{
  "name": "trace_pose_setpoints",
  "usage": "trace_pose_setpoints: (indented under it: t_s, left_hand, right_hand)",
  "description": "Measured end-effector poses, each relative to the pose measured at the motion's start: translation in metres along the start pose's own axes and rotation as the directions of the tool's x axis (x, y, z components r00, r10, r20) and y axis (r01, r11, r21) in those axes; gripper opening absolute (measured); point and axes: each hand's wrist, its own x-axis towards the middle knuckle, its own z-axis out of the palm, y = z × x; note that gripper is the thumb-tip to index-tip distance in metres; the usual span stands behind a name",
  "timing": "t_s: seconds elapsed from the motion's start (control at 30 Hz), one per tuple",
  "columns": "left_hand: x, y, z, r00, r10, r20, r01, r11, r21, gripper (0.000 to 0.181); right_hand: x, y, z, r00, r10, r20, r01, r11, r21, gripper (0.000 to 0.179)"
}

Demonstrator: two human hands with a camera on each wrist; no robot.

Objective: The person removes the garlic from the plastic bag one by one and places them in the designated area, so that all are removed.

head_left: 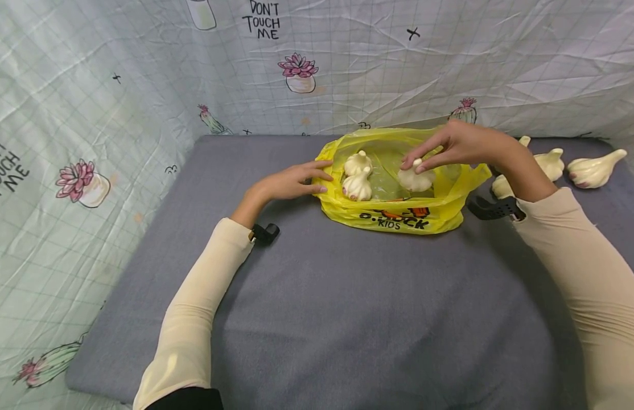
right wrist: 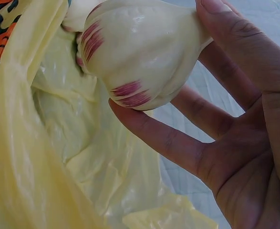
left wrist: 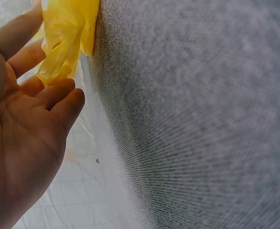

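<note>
A yellow plastic bag (head_left: 399, 224) lies with its mouth wide open near the table's back edge. My left hand (head_left: 292, 182) holds the bag's left rim, its fingers around the thin plastic (left wrist: 66, 36) in the left wrist view. Over the bag's right half, my right hand (head_left: 457, 147) pinches a glossy garlic bulb (head_left: 415, 179) by its stem between thumb and fingers. Purple streaks mark that garlic bulb (right wrist: 135, 52) in the right wrist view. Inside the bag on the left sit two more garlic bulbs, one (head_left: 357, 163) behind the other (head_left: 357, 186).
Several other garlic bulbs lie right of the bag, including one with a long stem (head_left: 592, 171); my right forearm partly covers some. Grey cloth (head_left: 348, 307) covers the table. A patterned sheet (head_left: 358, 68) hangs behind and along the left side.
</note>
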Motion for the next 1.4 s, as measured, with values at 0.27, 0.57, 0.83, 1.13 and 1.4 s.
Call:
trace_pose_setpoints:
  t_s: [0.27,0.57,0.83,1.13,1.4]
  left_hand:
    - [0.001,0.000,-0.001,1.000,0.001,0.008,-0.002,1.000,0.025,0.047]
    - [0.003,0.001,0.001,1.000,-0.002,0.006,0.002,0.999,0.041,0.047]
    - [0.002,0.002,0.000,1.000,-0.010,0.008,0.010,0.999,0.047,0.048]
    - [0.000,0.002,0.001,1.000,-0.011,0.008,0.011,0.999,0.045,0.048]
    - [0.001,0.000,0.001,1.000,-0.009,0.008,0.009,0.999,0.044,0.048]
  right_hand:
    - [-0.012,0.000,-0.003,0.999,0.039,-0.020,-0.039,0.999,0.009,0.030]
    - [-0.030,-0.001,-0.007,0.998,0.029,-0.053,-0.030,0.999,-0.020,0.032]
    - [-0.048,-0.010,-0.010,0.992,0.107,-0.072,-0.113,0.990,-0.088,0.031]
    - [-0.067,-0.011,-0.014,0.991,0.096,-0.093,-0.105,0.990,-0.096,0.034]
    - [-0.078,-0.014,-0.014,0.980,0.162,-0.120,-0.173,0.981,-0.092,0.032]
